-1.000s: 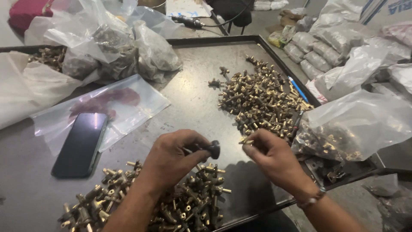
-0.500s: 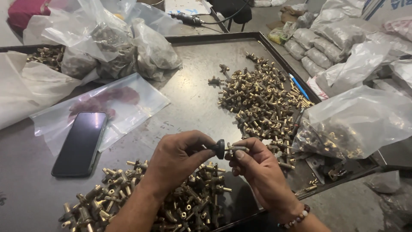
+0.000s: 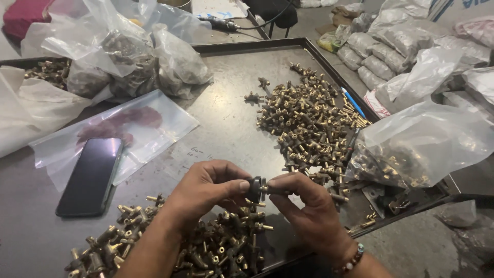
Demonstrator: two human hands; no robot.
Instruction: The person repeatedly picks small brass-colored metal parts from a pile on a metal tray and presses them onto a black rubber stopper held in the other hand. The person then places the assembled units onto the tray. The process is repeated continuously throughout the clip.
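My left hand and my right hand meet above the near edge of a dark metal tray. Between the fingertips of both hands sits a small dark round cap joined to a brass fitting. The left thumb and forefinger pinch the dark cap; the right fingers grip the brass stem. Under my hands lies a heap of assembled brass fittings. A second, larger heap of loose brass fittings is spread on the tray's right half.
A black phone rests on a clear plastic bag at the left. Clear bags of parts stand at the back left, and another bulging bag at the right edge. More filled bags lie beyond the tray.
My right hand came from the loose heap with a brass piece toward my left hand. The two hands now press the piece and the dark cap together.
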